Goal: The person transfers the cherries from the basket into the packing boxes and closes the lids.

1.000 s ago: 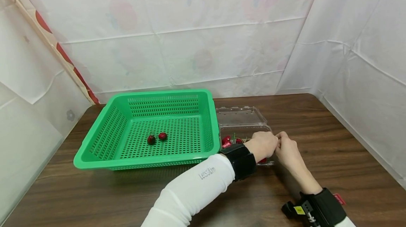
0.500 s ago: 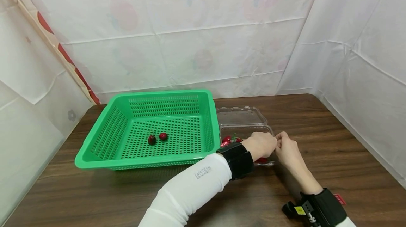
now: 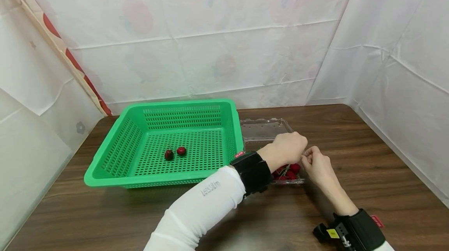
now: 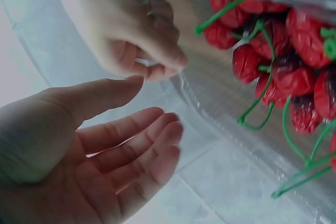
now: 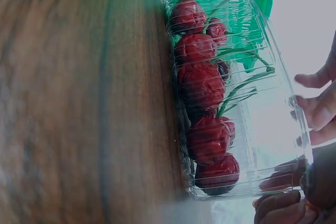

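A clear plastic clamshell box (image 5: 247,124), its lid (image 3: 263,128) folded back, contains several red cherries (image 4: 296,74) with green stems. Over the box hovers my left hand (image 3: 289,145), its fingers loosely spread and nothing in them in the left wrist view. At the right rim, my right hand (image 3: 318,167) pinches the box wall between thumb and curled fingers (image 4: 157,51). Two dark red cherries, one on the left (image 3: 168,154) and one on the right (image 3: 181,151), lie in the green plastic basket (image 3: 161,178). My left forearm hides part of the box.
The basket stands directly left of the box on a brown wooden table (image 3: 122,220). White patterned sheets (image 3: 210,40) hang behind and at both sides. Black straps with cameras (image 3: 359,229) circle both wrists.
My left hand has lifted off the box's right rim and shifted slightly back and left, uncovering cherries at the near side. My right hand stays in place at the rim.
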`<move>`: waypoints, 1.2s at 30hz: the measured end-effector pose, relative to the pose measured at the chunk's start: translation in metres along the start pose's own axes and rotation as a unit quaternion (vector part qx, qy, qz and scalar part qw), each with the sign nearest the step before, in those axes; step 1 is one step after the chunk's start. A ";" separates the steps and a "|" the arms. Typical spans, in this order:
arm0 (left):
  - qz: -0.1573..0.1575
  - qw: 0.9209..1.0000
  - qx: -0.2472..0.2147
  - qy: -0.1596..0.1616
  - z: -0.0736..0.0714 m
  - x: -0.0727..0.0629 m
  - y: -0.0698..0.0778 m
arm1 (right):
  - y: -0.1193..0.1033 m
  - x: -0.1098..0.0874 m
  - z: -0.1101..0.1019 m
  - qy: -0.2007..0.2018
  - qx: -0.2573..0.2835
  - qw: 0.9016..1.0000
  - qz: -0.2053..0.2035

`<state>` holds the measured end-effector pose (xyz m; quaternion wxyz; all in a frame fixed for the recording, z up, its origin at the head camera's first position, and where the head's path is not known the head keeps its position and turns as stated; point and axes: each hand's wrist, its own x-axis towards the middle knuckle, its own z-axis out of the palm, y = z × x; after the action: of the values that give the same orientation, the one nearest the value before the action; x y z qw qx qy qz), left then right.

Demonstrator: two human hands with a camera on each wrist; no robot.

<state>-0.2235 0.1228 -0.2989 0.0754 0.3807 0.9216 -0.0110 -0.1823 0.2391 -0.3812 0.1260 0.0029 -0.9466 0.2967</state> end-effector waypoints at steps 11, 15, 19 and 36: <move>-0.009 0.996 -0.048 0.069 -0.024 -0.011 -0.021 | 0.002 0.000 0.003 0.017 0.000 1.000 -0.008; -0.028 0.992 -0.068 0.098 -0.035 -0.015 -0.033 | 0.002 0.000 0.002 0.020 -0.001 1.000 -0.008; -0.056 0.988 -0.083 0.115 -0.046 -0.019 -0.047 | 0.002 0.000 0.002 0.026 -0.005 1.000 -0.006; -0.176 0.961 -0.161 0.136 -0.071 -0.051 -0.137 | 0.002 -0.001 0.001 0.020 -0.004 1.000 0.001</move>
<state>-0.2931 -0.0048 -0.2265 0.0061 0.1931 0.9651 0.1766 -0.1818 0.2399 -0.3835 0.1445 -0.0047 -0.9452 0.2928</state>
